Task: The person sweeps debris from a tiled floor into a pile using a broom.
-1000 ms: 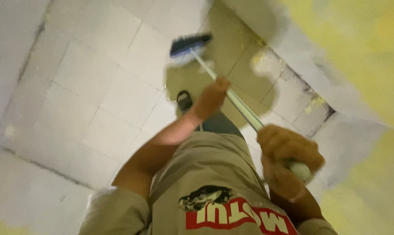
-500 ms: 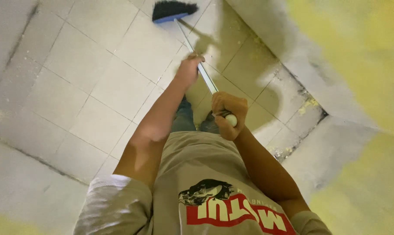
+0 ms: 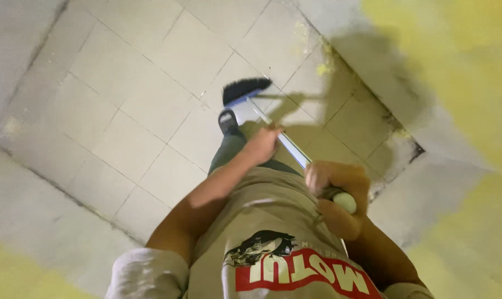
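Head view: the right hand (image 3: 336, 180) is clenched around the top end of a broom handle (image 3: 287, 145), just below its rounded pale tip, close to the chest. The left hand (image 3: 263, 144) is closed on the same handle lower down, with the arm stretched forward. The handle is held at a slant, running from the right hand down and away to the broom head (image 3: 245, 90), whose dark bristles are set on the tiled floor (image 3: 134, 83) just ahead of a dark shoe (image 3: 227, 120). A beige shirt with a printed picture (image 3: 273, 260) fills the lower middle of the view. A shadow is cast over the tiles beside the broom. Yellow-stained walls (image 3: 461, 66) are seen at the right, blurred.
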